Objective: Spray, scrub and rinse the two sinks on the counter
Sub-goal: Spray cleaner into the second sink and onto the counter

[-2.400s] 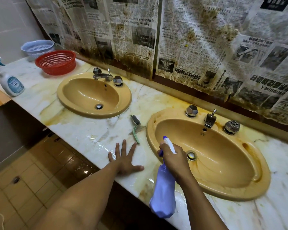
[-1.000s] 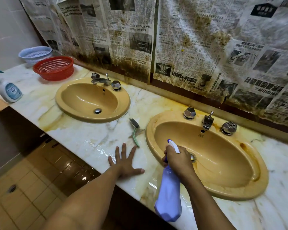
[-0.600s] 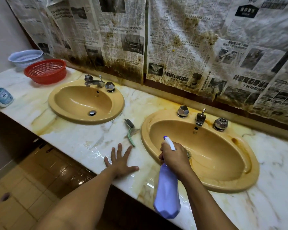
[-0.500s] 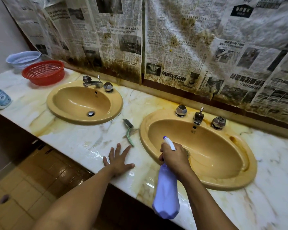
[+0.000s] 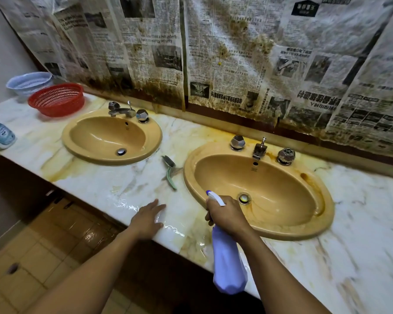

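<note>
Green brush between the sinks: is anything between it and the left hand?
Nothing visible: only wet counter lies between the left hand and the green brush. The right hand grips the spray bottle, clear of that path.

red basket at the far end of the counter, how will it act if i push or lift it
The red basket is perforated thin plastic with nothing visible inside, so probably very light and slightly flexible. Its low, wide shape should resist tipping; on the smooth marble counter it would likely slide easily. A push backward may bump the blue basket right behind it.
</note>
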### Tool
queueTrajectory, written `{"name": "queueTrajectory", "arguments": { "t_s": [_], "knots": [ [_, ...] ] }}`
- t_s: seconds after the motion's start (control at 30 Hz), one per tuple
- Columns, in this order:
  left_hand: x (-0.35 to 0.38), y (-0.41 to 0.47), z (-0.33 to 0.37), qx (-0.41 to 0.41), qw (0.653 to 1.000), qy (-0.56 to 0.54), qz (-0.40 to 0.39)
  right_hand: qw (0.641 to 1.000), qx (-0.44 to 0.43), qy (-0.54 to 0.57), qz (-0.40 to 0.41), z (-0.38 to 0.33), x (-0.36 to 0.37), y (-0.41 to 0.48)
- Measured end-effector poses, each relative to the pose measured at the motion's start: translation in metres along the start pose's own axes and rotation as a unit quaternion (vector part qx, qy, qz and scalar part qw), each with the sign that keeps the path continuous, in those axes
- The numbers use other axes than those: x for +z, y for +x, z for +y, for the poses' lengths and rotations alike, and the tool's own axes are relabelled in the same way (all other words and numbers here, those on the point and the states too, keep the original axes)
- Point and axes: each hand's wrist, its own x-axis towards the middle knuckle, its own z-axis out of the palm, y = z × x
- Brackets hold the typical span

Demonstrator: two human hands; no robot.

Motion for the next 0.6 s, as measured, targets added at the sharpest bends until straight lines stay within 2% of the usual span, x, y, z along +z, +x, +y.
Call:
{"name": "queueTrajectory", "arguments": {
  "t_s": [0.1,0.2,0.4,0.6],
  "knots": [
    [0.003,-0.009,-0.005,0.007,0.999,-0.038,-0.010,1.000,0.005,-0.006,-0.004,0.005,-0.002,-0.004],
    [0.009,-0.024,-0.001,0.002,0.990,-0.137,0.025,0.999,-0.019,-0.023,-0.017,0.010,-0.006,-0.011],
    [0.024,-0.051,0.021,-0.027,0.941,-0.312,0.125,0.999,-0.036,-0.019,-0.001,0.022,-0.015,-0.014],
    [0.017,-0.075,0.062,-0.019,0.903,-0.390,0.177,0.999,-0.036,-0.029,-0.008,0.029,-0.021,-0.016]
  ]
}}
